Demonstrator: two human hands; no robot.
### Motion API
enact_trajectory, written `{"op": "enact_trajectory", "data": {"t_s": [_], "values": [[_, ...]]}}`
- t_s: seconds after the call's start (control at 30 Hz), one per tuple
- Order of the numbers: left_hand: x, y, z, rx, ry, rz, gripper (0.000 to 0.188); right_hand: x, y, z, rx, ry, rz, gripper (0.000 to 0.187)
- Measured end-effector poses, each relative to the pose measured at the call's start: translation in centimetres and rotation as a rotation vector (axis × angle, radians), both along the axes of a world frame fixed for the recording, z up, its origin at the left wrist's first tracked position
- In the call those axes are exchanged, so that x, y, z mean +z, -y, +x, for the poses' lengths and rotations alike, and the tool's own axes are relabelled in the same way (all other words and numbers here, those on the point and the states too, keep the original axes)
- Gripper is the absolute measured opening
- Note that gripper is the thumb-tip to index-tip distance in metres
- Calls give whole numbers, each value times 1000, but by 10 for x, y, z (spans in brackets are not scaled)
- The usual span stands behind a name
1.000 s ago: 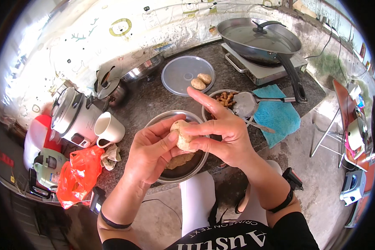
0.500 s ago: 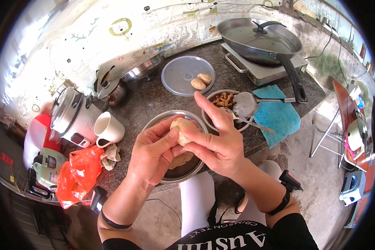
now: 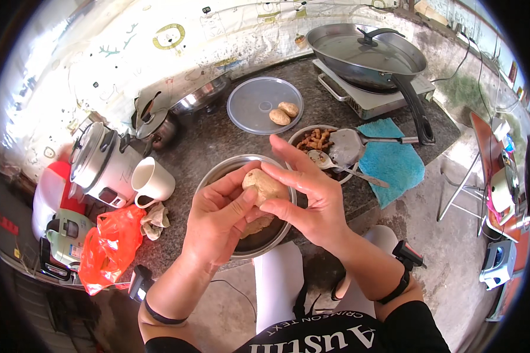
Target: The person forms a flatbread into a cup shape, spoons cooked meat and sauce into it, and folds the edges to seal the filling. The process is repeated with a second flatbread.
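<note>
A lump of pale beige dough (image 3: 265, 186) is held above a steel bowl (image 3: 209, 176). My left hand (image 3: 212, 217) pinches it from the left, thumb on top and fingers beneath. Curved round its right side, my right hand (image 3: 317, 206) touches it with thumb and fingertips, the index finger resting along its upper edge. More dough (image 3: 258, 226) lies in the steel bowl, partly hidden by my hands. Two shaped dough pieces (image 3: 280, 116) sit on a round clear plastic lid (image 3: 247, 109) beyond. To the right, a bowl of brown chopped filling (image 3: 317, 141) has a spoon (image 3: 321, 157) across it.
A lidded wok (image 3: 365, 59) stands on a cooktop (image 3: 371, 105) at the back right. Its handle reaches over a blue cloth (image 3: 391, 162) and a spatula (image 3: 388, 140). Leftward are a white mug (image 3: 153, 181), a rice cooker (image 3: 109, 167) and a red plastic bag (image 3: 115, 241).
The dough has shifted slightly right and turned in my fingers. My right index finger has bent down onto its upper edge, and the right hand has opened wider around it.
</note>
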State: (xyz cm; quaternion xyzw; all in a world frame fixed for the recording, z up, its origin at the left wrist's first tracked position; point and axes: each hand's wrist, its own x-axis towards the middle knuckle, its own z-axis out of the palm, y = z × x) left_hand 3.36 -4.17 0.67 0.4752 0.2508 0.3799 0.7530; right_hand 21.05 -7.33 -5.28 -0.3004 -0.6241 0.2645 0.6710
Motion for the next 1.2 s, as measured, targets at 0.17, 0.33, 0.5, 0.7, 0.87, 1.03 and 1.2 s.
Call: {"op": "enact_trajectory", "data": {"t_s": [0.17, 0.33, 0.5, 0.7, 0.87, 1.03, 1.2], "values": [[-2, 4, -3, 23, -93, 208, 51, 4, 3, 3, 127, -152, -122, 43], [-3, 6, -4, 65, -286, 508, 57, 20, 5, 11, -106, 151, -7, 34], [-4, 7, -3, 27, -282, 546, 62, 26, 5, 13, -146, 246, 42, 25], [-2, 5, -2, 10, -289, 487, 72, 28, 5, 15, -130, 200, 1, 23], [5, 10, -3, -12, -301, 494, 86, 31, 6, 20, 21, 156, -84, 21], [3, 9, 0, -41, -287, 486, 91, 26, 6, 19, -3, 193, -34, 21], [1, 7, 0, -38, -261, 457, 93, 25, 2, 21, 4, 136, -44, 21]]}}
